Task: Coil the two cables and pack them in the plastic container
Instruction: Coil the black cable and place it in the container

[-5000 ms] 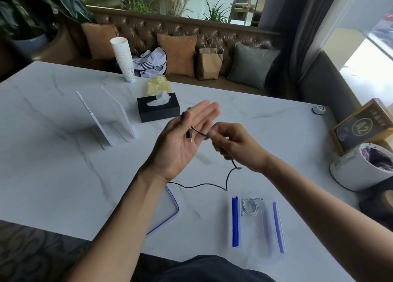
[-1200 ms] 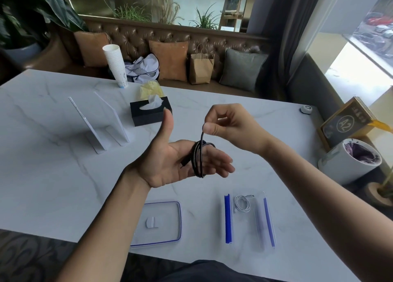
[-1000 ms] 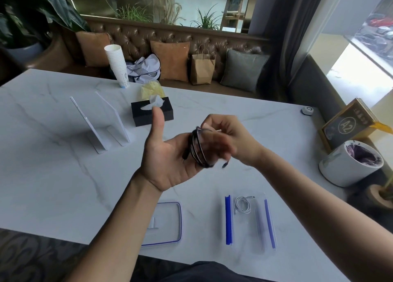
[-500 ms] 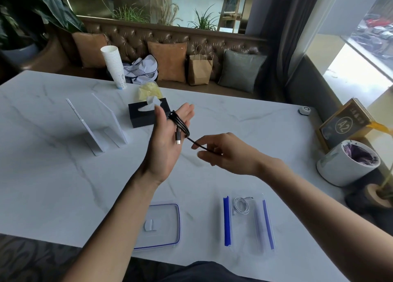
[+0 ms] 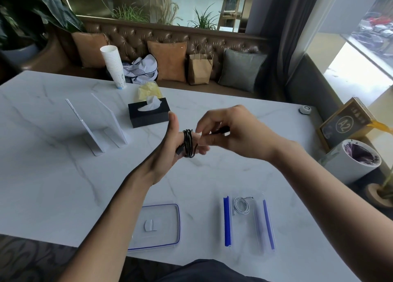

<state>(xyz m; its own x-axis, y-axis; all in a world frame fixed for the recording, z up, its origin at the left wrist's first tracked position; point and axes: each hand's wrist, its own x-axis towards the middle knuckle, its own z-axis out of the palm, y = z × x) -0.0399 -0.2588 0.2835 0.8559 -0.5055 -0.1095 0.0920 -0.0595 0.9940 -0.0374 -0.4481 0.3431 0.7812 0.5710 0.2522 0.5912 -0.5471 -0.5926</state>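
A black cable (image 5: pixel 188 143) is wound in several loops around the fingers of my left hand (image 5: pixel 168 152), held above the marble table (image 5: pixel 53 175). My right hand (image 5: pixel 231 133) pinches the cable's free end just right of the loops. A clear plastic container (image 5: pixel 258 237) with blue clips lies on the table near its front edge. Inside it rests a coiled white cable (image 5: pixel 241 205). The container's clear lid (image 5: pixel 157 225), blue-rimmed, lies flat to its left.
A black tissue box (image 5: pixel 148 113) and two white acrylic stands (image 5: pixel 95 124) stand behind my hands. A stack of paper cups (image 5: pixel 113 66) is at the far edge. At the right are a white bin (image 5: pixel 353 167) and a framed sign (image 5: pixel 346 122).
The loops on my left hand have grown from a first turn to several. In the last half second my right hand rose and brought the cable's free end up close to the coil.
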